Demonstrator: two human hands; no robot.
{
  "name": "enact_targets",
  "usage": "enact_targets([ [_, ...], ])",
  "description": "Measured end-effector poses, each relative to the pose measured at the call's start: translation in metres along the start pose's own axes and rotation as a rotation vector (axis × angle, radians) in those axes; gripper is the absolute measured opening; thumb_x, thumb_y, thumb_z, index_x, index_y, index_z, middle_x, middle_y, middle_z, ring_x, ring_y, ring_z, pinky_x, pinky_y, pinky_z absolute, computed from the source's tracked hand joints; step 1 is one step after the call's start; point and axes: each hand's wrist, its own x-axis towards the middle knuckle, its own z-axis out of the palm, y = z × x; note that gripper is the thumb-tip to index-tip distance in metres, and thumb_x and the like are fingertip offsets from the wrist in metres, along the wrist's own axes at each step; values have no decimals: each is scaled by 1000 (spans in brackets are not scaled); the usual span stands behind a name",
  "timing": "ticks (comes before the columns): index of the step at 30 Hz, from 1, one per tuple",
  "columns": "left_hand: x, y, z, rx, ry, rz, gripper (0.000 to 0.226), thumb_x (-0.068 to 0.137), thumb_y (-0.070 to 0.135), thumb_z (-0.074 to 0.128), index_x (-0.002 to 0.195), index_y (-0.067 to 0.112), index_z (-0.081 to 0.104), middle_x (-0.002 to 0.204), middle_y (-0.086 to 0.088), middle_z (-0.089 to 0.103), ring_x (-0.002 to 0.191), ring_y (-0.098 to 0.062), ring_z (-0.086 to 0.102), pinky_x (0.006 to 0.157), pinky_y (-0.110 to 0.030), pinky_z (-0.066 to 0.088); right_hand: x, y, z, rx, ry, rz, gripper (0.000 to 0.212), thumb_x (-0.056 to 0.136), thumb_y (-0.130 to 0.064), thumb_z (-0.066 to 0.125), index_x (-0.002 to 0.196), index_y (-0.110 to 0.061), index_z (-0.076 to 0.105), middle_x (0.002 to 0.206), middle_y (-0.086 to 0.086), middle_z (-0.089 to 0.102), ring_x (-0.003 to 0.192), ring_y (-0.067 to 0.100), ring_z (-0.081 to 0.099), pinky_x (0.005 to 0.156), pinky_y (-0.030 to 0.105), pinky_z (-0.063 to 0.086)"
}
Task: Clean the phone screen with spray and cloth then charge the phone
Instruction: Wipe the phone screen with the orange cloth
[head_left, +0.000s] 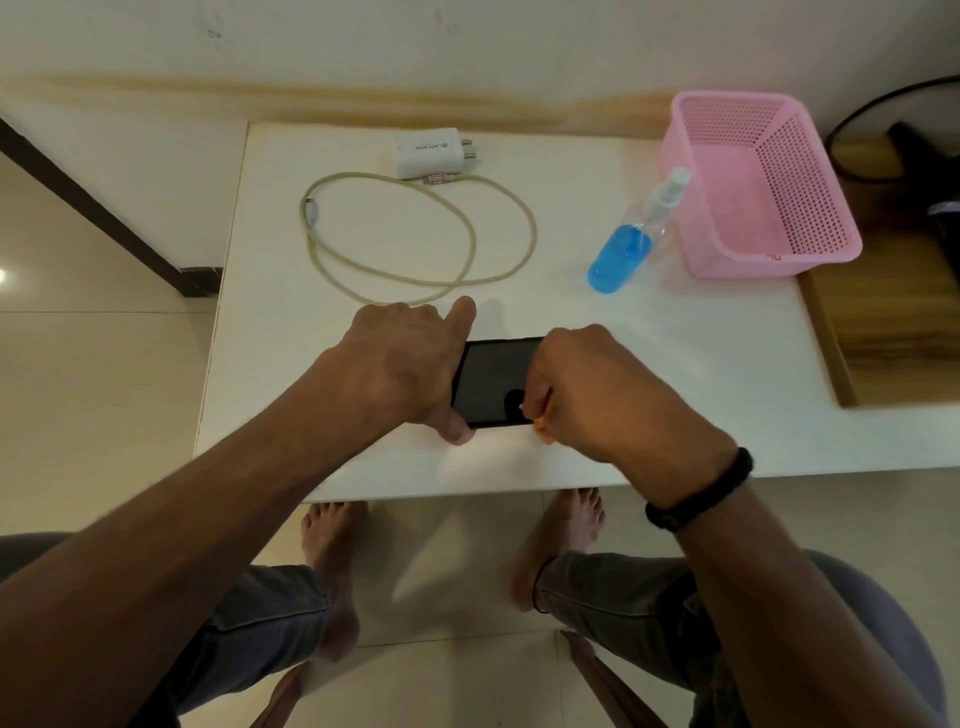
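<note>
Two hands: both on the phone, lying flat at the near edge of the white table.
Left hand: steadies the phone's left end between thumb and fingers.
Right hand: fist bunched round an orange cloth, pressed on the screen.
Progress: wiping likely under way.
Spray bottle: far right, beside a pink basket.
Left to do: cable and charger lie far, untouched; charging remains.

home room, tiled floor, pink basket
</note>
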Motion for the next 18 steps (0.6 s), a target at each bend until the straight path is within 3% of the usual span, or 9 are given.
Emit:
enact_targets([
  [2, 0, 0, 1, -7, 7, 3, 87, 62, 73, 80, 105, 25, 21, 88, 5, 47, 76, -19, 52, 54, -29, 29, -2, 12, -3, 12, 15, 57, 25, 87, -9, 73, 112, -8, 72, 109, 13, 70, 93, 29, 69, 88, 43, 60],
  [6, 0, 0, 0, -13, -3, 12, 87, 63, 73, 79, 105, 24, 21, 90, 5, 48, 79, -19, 52, 62, -34, 36, -6, 36, -14, 36, 44, 186, 28, 76, -8, 86, 102, -7, 75, 102, 13, 73, 90, 28, 70, 87, 43, 60],
  [11, -1, -2, -2, -22, -26, 26, 87, 64, 70, 81, 113, 21, 28, 88, 5, 49, 79, -19, 54, 65, -34, 39, -8, 67, -21, 26, 177, 337, 25, 82, -7, 82, 106, -6, 73, 113, 15, 69, 97, 31, 66, 89, 40, 57],
  [14, 0, -3, -3, -34, -39, 30, 89, 63, 68, 83, 116, 21, 30, 92, 3, 54, 80, -19, 57, 64, -34, 40, -8, 69, -22, 155, 367, 267, 10, 86, -10, 81, 96, -10, 78, 101, 9, 74, 86, 23, 67, 78, 30, 51],
  [18, -1, -3, -3, -41, -25, 32, 88, 60, 69, 85, 107, 23, 25, 88, 4, 53, 73, -16, 53, 61, -32, 37, 0, 52, -20, 410, 479, 153, 14, 85, -16, 85, 97, -12, 78, 96, 4, 74, 77, 14, 70, 79, 26, 55],
])
